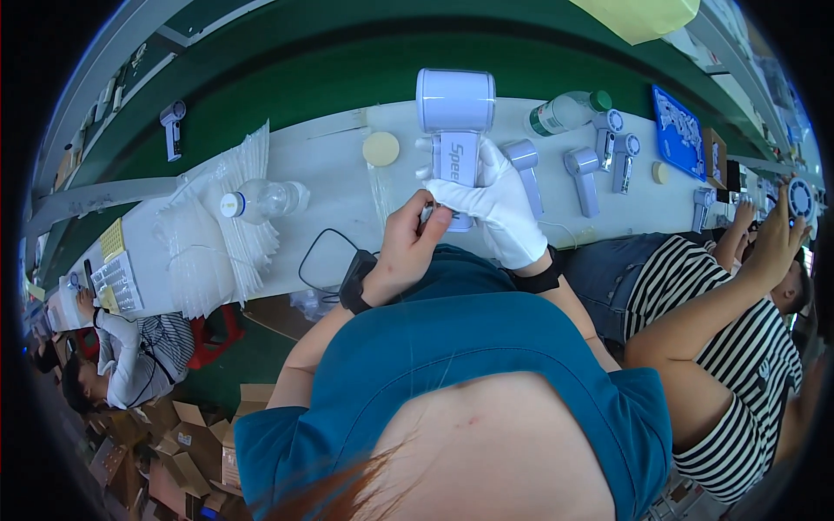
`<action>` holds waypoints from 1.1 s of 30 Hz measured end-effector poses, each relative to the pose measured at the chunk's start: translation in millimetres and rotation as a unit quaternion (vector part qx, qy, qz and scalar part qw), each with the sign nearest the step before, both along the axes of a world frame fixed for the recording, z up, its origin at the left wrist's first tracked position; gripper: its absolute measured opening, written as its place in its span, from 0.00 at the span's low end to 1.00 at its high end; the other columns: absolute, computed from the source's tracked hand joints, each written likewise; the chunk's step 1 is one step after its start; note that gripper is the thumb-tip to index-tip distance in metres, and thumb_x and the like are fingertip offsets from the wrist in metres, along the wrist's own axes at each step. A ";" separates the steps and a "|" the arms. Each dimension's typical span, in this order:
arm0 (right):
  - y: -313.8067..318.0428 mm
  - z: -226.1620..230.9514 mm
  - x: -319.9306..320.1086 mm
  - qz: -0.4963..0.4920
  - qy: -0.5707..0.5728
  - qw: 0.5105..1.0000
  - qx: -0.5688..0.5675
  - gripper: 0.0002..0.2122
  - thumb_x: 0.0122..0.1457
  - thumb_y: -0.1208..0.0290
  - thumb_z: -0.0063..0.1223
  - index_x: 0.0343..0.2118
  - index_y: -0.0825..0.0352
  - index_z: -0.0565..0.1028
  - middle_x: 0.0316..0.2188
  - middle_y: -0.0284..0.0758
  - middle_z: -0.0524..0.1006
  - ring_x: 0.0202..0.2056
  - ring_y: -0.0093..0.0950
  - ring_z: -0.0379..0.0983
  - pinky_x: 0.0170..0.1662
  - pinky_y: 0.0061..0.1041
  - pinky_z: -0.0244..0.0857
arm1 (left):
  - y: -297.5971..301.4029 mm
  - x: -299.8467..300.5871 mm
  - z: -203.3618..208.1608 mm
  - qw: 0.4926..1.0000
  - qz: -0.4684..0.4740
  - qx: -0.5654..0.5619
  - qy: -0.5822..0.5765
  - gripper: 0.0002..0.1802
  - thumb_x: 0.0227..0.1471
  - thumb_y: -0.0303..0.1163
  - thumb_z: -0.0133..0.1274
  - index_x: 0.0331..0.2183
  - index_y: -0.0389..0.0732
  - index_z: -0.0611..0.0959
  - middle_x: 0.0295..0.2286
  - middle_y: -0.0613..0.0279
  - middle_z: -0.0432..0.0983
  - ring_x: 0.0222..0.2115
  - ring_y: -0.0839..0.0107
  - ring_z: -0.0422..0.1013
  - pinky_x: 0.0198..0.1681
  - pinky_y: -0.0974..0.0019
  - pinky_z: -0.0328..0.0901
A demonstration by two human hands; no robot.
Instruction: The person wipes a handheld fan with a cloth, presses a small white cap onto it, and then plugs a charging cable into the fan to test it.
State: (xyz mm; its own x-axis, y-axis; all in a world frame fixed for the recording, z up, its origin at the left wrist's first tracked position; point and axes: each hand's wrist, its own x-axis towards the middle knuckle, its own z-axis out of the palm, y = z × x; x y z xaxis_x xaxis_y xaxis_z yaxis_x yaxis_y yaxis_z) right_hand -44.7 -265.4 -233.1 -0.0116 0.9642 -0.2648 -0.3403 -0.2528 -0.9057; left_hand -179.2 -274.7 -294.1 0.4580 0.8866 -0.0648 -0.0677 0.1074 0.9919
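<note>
A pale lavender handheld fan (456, 100) is held upright over the white bench, its wide round head away from me and its handle toward me. My right hand (504, 208), in a white glove, wraps round the handle from the right. White-gloved fingertips show on the handle's far left side. My left hand (410, 241), bare and with a black band at the wrist, has its thumb and fingers closed at the handle's lower end. A small greyish part shows between these fingers; whether it belongs to the fan cannot be made out.
Several more fans, one a lavender fan (584, 178), stand right of my hands near a green-capped bottle (569, 113) and a blue tray (679, 135). Clear plastic sleeves (213, 234) and a water bottle (265, 200) lie left. A co-worker in stripes (686, 286) sits close at right.
</note>
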 end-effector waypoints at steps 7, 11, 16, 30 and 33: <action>-15.6 3.2 1.8 -0.014 0.011 1.000 0.021 0.26 0.45 0.79 0.56 0.49 0.68 0.60 0.43 0.41 0.70 0.40 0.28 0.70 0.41 0.25 0.67 | -10.3 0.1 5.1 1.000 -0.013 0.015 -0.005 0.12 0.51 0.35 0.46 0.32 0.35 0.72 0.15 0.69 0.63 0.16 0.85 0.54 0.17 0.78 0.50; -23.7 5.3 3.8 -0.025 0.024 0.999 0.030 0.27 0.44 0.78 0.57 0.49 0.68 0.60 0.42 0.40 0.70 0.39 0.28 0.71 0.42 0.25 0.67 | -13.3 -6.7 4.8 0.999 -0.044 0.013 0.020 0.13 0.50 0.36 0.47 0.32 0.35 0.71 0.15 0.68 0.63 0.15 0.84 0.54 0.18 0.78 0.50; -23.3 12.3 13.4 -0.097 -0.056 0.991 0.072 0.28 0.42 0.76 0.60 0.48 0.67 0.61 0.38 0.36 0.70 0.37 0.25 0.70 0.41 0.23 0.66 | -13.9 -13.5 20.4 0.988 -0.121 0.040 0.082 0.15 0.49 0.38 0.50 0.32 0.35 0.71 0.16 0.63 0.65 0.16 0.80 0.58 0.19 0.75 0.54; -20.6 40.5 48.0 -0.202 -0.138 0.966 0.082 0.21 0.47 0.67 0.57 0.44 0.67 0.65 0.35 0.33 0.71 0.38 0.21 0.68 0.41 0.17 0.62 | -23.7 -11.3 32.4 0.978 -0.191 0.008 0.081 0.16 0.50 0.39 0.49 0.31 0.34 0.72 0.17 0.61 0.67 0.17 0.80 0.58 0.20 0.75 0.56; -21.7 26.0 23.9 -0.167 -0.123 0.976 0.069 0.20 0.50 0.67 0.54 0.45 0.68 0.65 0.35 0.34 0.71 0.38 0.22 0.68 0.43 0.19 0.61 | -21.8 -14.3 23.9 0.984 -0.157 -0.008 0.083 0.15 0.51 0.39 0.47 0.31 0.34 0.73 0.16 0.63 0.66 0.17 0.81 0.57 0.20 0.76 0.54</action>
